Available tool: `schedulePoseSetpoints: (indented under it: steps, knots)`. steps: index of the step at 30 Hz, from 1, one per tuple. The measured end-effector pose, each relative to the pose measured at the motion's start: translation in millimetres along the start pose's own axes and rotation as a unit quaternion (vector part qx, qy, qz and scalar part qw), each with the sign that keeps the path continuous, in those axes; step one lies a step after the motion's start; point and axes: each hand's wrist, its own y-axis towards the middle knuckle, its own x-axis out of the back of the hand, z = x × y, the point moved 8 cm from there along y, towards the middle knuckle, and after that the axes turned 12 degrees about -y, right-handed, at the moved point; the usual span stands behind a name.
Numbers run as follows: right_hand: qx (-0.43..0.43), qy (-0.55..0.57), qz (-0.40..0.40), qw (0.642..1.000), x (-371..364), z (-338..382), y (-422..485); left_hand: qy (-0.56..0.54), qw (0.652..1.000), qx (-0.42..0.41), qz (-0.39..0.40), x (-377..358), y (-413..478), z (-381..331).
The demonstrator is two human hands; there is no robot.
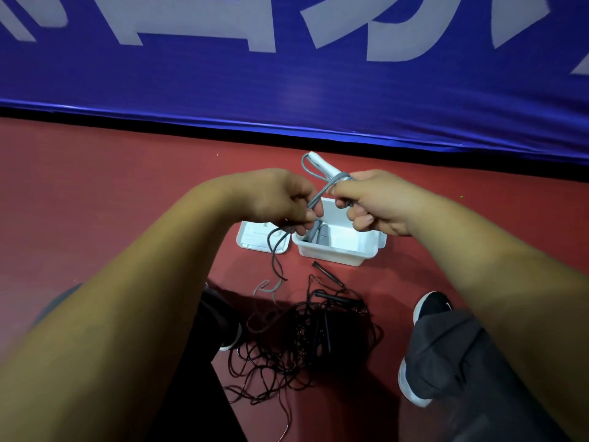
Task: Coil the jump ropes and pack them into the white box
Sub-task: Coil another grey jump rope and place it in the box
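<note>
rope: grey, light, limp, above box | left hand: fingers pinch it | right hand: fingers curled round loops, probably handle too | best hold: handle; loops may spring loose

A dull red floor fills the lower part of the view, smooth and matte, with a tiny white speck and a tiny green speck on it. Along its far edge runs a deep blue banner bearing large pale grey lettering, cut off by the frame. A thin dark gap lies under the banner's glossy lower hem. The light is soft and even.
</note>
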Motion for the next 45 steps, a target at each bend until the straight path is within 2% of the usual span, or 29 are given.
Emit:
schedulePoseSetpoints:
  steps: [4,8,13,20,22,27,30,33,39,45]
  knots:
    - [0.011,0.028,0.023,0.999,-1,5,-3,0.022,1.0,0.001,0.003,7,-2,5]
    - [0.031,0.038,0.051,0.998,-8,12,-8,-0.013,0.998,0.062,0.003,2,0,20]
    - [0.011,0.096,0.035,0.995,-6,17,-13,-0.046,0.992,0.108,-0.042,-1,1,23]
    - [-0.017,0.194,-0.021,0.981,12,13,-6,-0.177,0.976,-0.006,-0.126,21,3,2]
    - [-0.016,0.207,-0.021,0.978,13,14,-6,-0.177,0.973,-0.049,-0.143,31,2,-5]
    - [-0.009,0.22,-0.009,0.975,16,20,-8,-0.193,0.97,-0.096,-0.111,33,-2,-15]
    - [-0.005,0.235,0.009,0.972,15,25,-11,-0.15,0.98,-0.097,-0.09,33,-4,-15]
    - [0.008,0.242,0.031,0.97,12,31,-19,-0.071,0.993,-0.063,-0.076,32,-7,-9]
    - [0.021,0.198,0.074,0.977,-5,33,-28,0.05,0.994,-0.017,-0.098,33,-3,3]
    - [0.035,0.172,0.096,0.98,-13,35,-30,0.085,0.99,0.019,-0.112,30,6,11]
